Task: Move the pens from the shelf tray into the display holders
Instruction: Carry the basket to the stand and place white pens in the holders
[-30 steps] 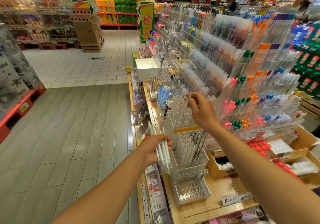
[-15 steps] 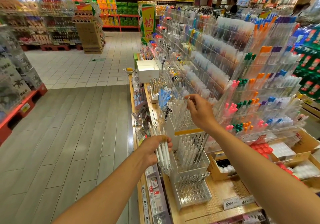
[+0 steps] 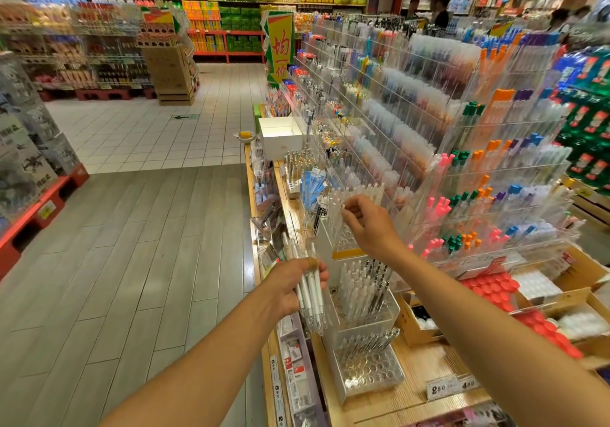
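Observation:
My left hand (image 3: 290, 286) grips a bundle of several clear white pens (image 3: 310, 294), tips down, beside the stepped clear display holder (image 3: 363, 321). My right hand (image 3: 369, 225) is raised over the holder's top tier (image 3: 343, 235), thumb and fingers pinching the top of a clear pen (image 3: 336, 215) that stands among others there. The middle tier holds white and black pens (image 3: 363, 288). A few pens lie along the back of the low front tier (image 3: 369, 369), whose holes stand mostly bare.
A tall slanted acrylic rack of coloured pens (image 3: 462, 162) rises right of the holder. A white box (image 3: 280, 136) sits further along the wooden shelf (image 3: 412, 397). Cardboard boxes with red-capped items (image 3: 495, 291) lie right. Price tags (image 3: 449, 385) stand at the front. The aisle floor (image 3: 148, 245) lies left.
My right hand has stayed at the top tier, shifting slightly as it handles a pen there. My left hand still holds its bundle in the same spot.

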